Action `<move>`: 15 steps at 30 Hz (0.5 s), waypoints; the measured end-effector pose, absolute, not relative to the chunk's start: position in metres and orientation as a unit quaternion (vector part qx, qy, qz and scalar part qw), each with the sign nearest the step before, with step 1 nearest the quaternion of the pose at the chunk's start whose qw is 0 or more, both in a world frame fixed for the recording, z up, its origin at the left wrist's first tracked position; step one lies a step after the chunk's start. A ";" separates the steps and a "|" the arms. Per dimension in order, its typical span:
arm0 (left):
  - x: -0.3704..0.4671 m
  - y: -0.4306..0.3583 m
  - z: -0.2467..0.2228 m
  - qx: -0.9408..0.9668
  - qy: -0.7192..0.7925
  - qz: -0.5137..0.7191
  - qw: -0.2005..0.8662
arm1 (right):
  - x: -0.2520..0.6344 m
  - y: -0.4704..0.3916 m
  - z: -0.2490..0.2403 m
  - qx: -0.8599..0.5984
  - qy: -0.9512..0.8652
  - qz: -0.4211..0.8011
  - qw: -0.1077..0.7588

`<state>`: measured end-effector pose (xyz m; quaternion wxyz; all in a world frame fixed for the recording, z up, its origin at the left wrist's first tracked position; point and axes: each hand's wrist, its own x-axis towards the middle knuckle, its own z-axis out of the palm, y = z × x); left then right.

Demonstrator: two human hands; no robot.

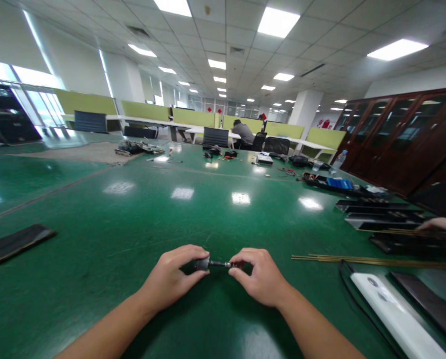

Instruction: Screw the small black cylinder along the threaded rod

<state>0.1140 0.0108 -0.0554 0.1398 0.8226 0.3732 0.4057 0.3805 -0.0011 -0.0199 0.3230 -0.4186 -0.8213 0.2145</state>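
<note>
A small dark part (217, 264) with a thick cylinder at one end and a thin rod at the other lies level between my hands, low in the middle of the head view. I cannot make out its exact kind. My left hand (172, 276) is closed around the cylinder, thumb below and fingers above. At the rod's right end, which has shiny metal bands, my right hand (262, 276) pinches with thumb and forefinger. The fingertips cover both ends of the part. Both hands are just above or on the green tabletop (144, 219).
Thin brass-coloured rods (320, 258), a white phone-like device (391, 311) and black metal channels (380, 217) lie to the right. Another person's hand (440, 225) is there. A dark flat strip (17, 243) lies left. Tools, a black tray (320, 182) and a bottle (339, 159) stand farther back.
</note>
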 end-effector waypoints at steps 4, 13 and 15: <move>0.114 0.011 -0.055 0.822 0.372 0.406 0.143 | 0.381 0.000 -0.019 -0.417 -0.822 0.213 0.323; 0.113 0.011 -0.053 0.819 0.382 0.402 0.145 | 0.382 0.000 -0.017 -0.420 -0.822 0.212 0.321; 0.113 0.010 -0.052 0.819 0.385 0.400 0.147 | 0.382 0.000 -0.018 -0.420 -0.823 0.209 0.320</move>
